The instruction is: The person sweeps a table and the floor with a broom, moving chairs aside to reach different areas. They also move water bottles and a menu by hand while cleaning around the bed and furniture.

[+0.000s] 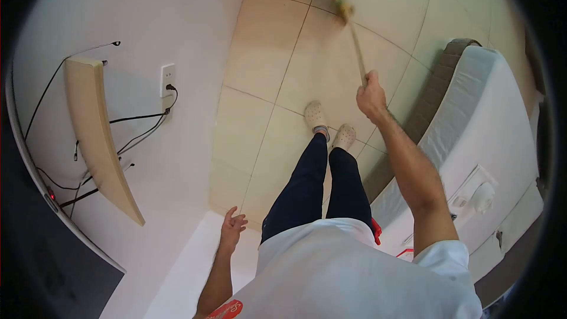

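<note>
My right hand (371, 95) is closed around the pale handle of a broom (357, 50), stretched out in front of my body. The broom's far end, yellow, green and brown, is blurred over the floor tiles, so its bristles cannot be made out clearly. At my left side, my left hand (232, 228) hangs with its fingers apart and nothing in it, near the white wall.
Beige floor tiles (260, 41) lie under my pale clogs (316, 116). A mattress (472, 106) with white items on it stands to the right. On the left wall are a wooden shelf (97, 136), a socket (168, 80), loose cables and a dark screen (53, 248).
</note>
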The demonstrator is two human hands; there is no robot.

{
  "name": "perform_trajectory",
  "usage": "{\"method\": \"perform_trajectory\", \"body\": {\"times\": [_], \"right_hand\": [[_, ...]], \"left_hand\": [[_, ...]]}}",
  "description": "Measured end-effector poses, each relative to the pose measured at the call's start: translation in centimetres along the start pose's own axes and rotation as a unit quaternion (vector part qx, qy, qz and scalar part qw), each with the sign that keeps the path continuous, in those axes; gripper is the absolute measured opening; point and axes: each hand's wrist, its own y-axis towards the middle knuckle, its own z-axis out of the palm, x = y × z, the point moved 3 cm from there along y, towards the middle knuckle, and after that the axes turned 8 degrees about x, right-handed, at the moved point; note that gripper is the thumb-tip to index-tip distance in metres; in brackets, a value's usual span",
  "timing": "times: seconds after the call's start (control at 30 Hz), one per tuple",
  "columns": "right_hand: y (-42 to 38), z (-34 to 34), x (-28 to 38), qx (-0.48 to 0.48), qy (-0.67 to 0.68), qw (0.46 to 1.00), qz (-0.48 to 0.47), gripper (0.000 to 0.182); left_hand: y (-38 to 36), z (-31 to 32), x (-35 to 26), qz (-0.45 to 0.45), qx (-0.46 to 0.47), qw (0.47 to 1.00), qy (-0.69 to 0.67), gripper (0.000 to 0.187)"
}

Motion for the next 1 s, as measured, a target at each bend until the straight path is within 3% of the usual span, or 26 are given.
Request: {"method": "perform_trajectory", "body": {"times": [0.1,0.13,0.17,0.23,0.27,0.33,0.4,0.47,0.53,0.57,0.63,0.7,0.8,0.87,0.9,0.93,0.97,1.0], "right_hand": [[-2.1,6.3,0.9,-0.077,0.011,0.981,-0.176,0.029],[-5.8,8.1,2.7,-0.022,0.032,0.986,-0.163,0.032],[-7.4,12.1,1.6,-0.002,0.042,0.971,-0.237,0.034],[-12.3,16.4,3.4,0.242,0.122,0.958,-0.095,0.035],[-12.9,18.3,4.4,0.339,0.171,0.925,-0.011,0.037],[-9.0,24.1,4.5,0.413,0.219,0.882,0.065,0.036],[-2.1,26.7,5.5,0.382,0.106,0.918,0.006,0.027],[5.2,22.2,9.6,0.279,0.009,0.96,0.016,0.012],[15.8,17.1,9.6,0.267,0.086,0.958,-0.063,0.011],[17.3,12.2,11.6,0.209,0.14,0.968,-0.011,0.028],[16.2,3.9,16.4,0.044,0.081,0.996,-0.016,0.032],[15.5,5.4,15.6,0.012,0.052,0.995,-0.085,0.033],[13.9,9.0,12.3,-0.038,0.006,0.982,-0.187,0.035],[4.5,10.0,13.3,-0.081,0.089,0.981,-0.155,0.034],[1.3,13.0,10.7,-0.052,0.116,0.978,-0.168,0.033],[-2.9,14.3,9.3,-0.012,0.05,0.971,-0.235,0.036],[-6.4,14.9,8.3,0.155,0.137,0.971,-0.117,0.036],[-7.3,15.4,7.1,0.241,0.172,0.954,-0.049,0.037]], "left_hand": [[1.8,-0.6,2.5,-0.065,0.008,0.997,0.029,0.047],[2.0,-0.6,3.3,-0.055,0.034,0.998,0.022,0.046],[1.8,-0.1,2.7,-0.056,0.046,0.997,0.033,0.047],[1.1,1.4,0.9,-0.058,0.07,0.994,0.059,0.047],[1.2,1.3,0.9,-0.047,0.091,0.993,0.058,0.048],[1.4,1.1,-0.2,-0.051,0.081,0.993,0.063,0.047],[1.8,0.3,-1.1,-0.043,0.064,0.996,0.049,0.047],[1.5,-1.4,-1.0,-0.036,0.041,0.998,0.017,0.046],[1.0,-2.9,-0.4,-0.05,0.012,0.999,-0.018,0.045],[0.7,-3.2,0.1,-0.057,-0.003,0.998,-0.039,0.045],[0.8,-3.5,2.4,-0.078,-0.002,0.996,-0.047,0.047],[1.2,-3.3,4.7,-0.099,0.018,0.993,-0.058,0.048],[1.8,-0.4,3.2,-0.116,0.037,0.991,-0.049,0.047],[1.9,1.6,1.4,-0.113,0.06,0.992,-0.007,0.046],[1.9,2.1,0.4,-0.096,0.065,0.993,-0.002,0.046],[2.1,2.6,-0.6,-0.079,0.071,0.994,0.005,0.046],[2.2,3.2,-1.8,-0.062,0.078,0.995,0.012,0.047],[2.4,3.6,-3.2,-0.053,0.065,0.996,-0.004,0.046]]}}
